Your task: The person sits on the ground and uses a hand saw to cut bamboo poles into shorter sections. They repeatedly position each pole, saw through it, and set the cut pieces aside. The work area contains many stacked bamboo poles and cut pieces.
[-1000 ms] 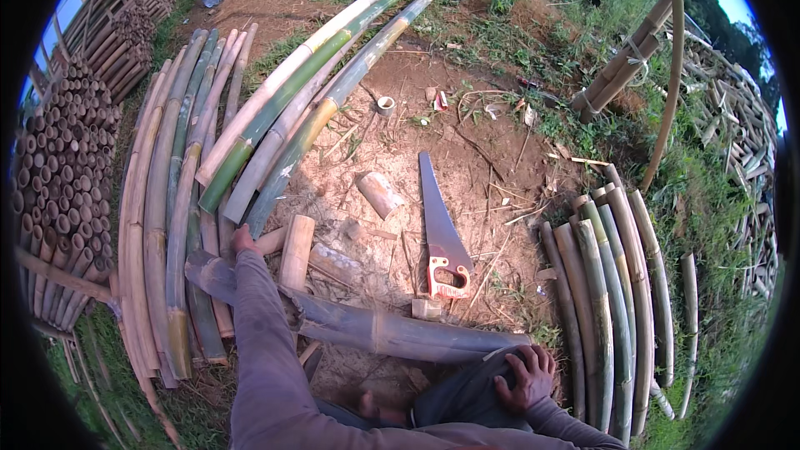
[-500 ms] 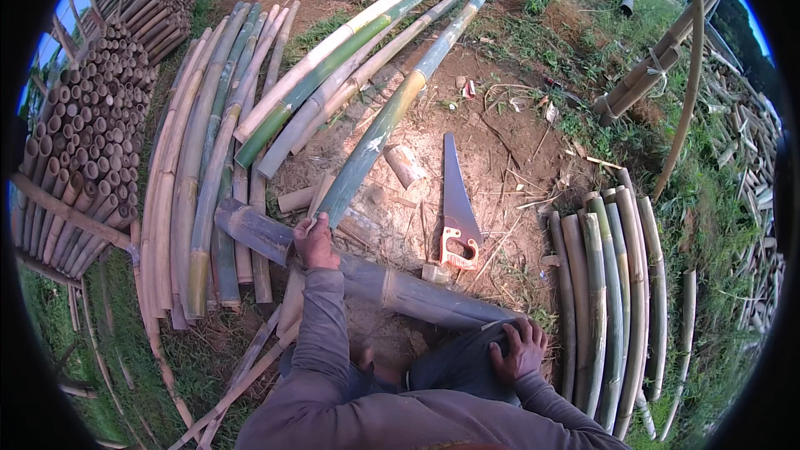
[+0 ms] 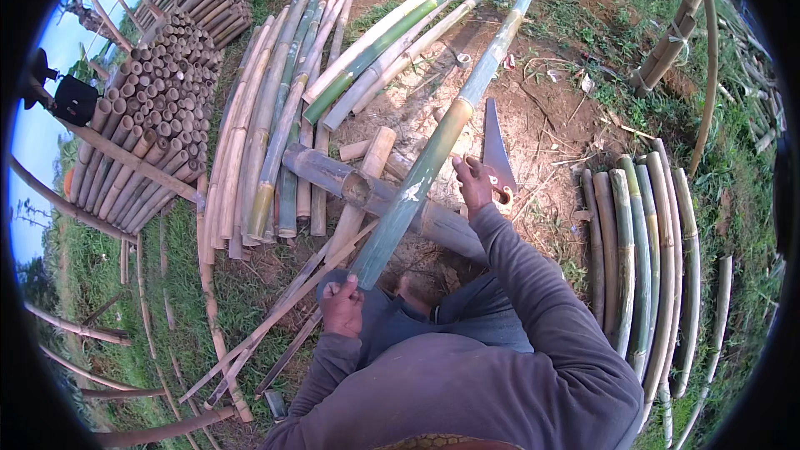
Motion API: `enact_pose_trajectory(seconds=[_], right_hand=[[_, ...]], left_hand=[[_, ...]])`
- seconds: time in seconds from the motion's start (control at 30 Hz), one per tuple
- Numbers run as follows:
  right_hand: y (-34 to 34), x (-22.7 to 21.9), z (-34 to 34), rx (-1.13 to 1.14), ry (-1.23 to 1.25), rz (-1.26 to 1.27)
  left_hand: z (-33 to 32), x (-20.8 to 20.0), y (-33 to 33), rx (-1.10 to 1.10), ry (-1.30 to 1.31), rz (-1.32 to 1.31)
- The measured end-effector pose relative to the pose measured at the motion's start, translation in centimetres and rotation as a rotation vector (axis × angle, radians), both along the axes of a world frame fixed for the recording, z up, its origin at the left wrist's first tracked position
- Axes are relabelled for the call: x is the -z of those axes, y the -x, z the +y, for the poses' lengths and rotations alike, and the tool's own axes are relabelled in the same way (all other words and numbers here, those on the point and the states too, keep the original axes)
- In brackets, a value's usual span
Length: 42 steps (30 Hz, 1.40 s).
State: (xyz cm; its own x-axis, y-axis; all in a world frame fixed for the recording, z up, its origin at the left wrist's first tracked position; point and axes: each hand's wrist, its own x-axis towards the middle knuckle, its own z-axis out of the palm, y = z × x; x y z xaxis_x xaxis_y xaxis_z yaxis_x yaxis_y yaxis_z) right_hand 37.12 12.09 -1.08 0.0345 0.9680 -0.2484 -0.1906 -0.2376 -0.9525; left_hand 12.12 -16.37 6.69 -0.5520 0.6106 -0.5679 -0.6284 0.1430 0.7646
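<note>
A long green bamboo pole (image 3: 433, 150) slants from my lap toward the far right, across a thick grey bamboo piece (image 3: 450, 229) on the ground. My left hand (image 3: 342, 307) is closed on the pole's near end, by my left thigh. My right hand (image 3: 473, 185) hovers just right of the pole's middle, fingers bent and apart, with nothing visible in it. Right beside that hand lies a handsaw (image 3: 497, 148) with an orange-and-white handle, partly hidden behind the hand. I cannot tell whether the hand touches the pole or the saw.
Long bamboo poles (image 3: 275, 117) lie side by side at left. Cut lengths (image 3: 637, 250) lie in a row at right. Stacked bamboo (image 3: 158, 117) stands far left behind a rail. A short pale bamboo piece (image 3: 362, 175) leans by the grey one.
My left hand has drawn the pole's near end back to my lap. My right hand has left my right knee and reached forward near the pole and saw. The view has turned left.
</note>
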Motion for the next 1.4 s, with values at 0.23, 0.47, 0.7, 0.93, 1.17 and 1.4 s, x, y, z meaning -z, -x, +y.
enact_pose_trajectory(seconds=[0.23,0.47,0.7,0.93,1.17,1.4], right_hand=[[8.4,-5.9,4.2,-0.09,0.213,0.816],[18.4,-14.2,-15.1,-0.581,0.399,0.941],[18.7,-8.6,-23.2,-1.548,0.194,0.345],[10.5,-1.9,0.9,-0.132,0.528,0.757],[11.7,-1.9,6.2,-0.137,0.309,0.604],[11.0,-2.2,2.3,-0.325,0.245,0.631]], left_hand=[[-21.4,-7.1,10.1,-0.322,0.039,0.415],[-33.5,3.0,13.2,-0.898,0.441,0.416],[-15.6,-9.9,5.2,-0.719,-0.394,0.393],[-28.2,-6.6,8.4,-1.063,-0.381,0.389],[-28.6,-4.3,11.7,-1.197,-0.52,0.386],[-30.5,-5.5,21.1,-1.14,-0.459,0.444]])
